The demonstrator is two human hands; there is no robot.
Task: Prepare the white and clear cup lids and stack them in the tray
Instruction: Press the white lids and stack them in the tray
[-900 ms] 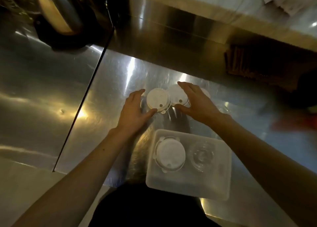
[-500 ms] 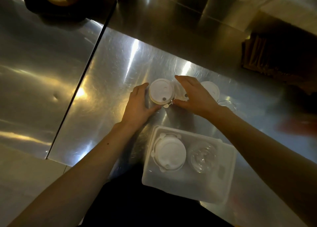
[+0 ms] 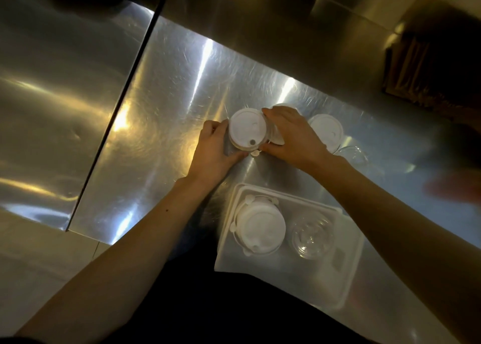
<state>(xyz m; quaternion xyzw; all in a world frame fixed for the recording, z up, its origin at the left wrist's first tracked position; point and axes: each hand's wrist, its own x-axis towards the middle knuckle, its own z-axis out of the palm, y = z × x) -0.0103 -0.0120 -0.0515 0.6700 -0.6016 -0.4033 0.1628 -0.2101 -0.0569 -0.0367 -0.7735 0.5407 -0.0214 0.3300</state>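
Steel counter [image 3: 169, 88] carries the work. Both forearms reach forward from the bottom edge and meet at a white lid stack [image 3: 247, 129] beyond the tray [image 3: 348, 273]. The left hand [image 3: 216, 156] curls round the stack's left side, thumb under its near edge, fingers closed on it. The right hand [image 3: 291, 135] lies palm down, thumb and forefinger pinched on a second white lid [image 3: 276, 138] touching the stack. Another white lid pile [image 3: 326, 131] stands just right, clear lids [image 3: 354, 156] beside it. Inside the tray, white lids [image 3: 260, 226] sit left, clear ones [image 3: 312, 237] right.
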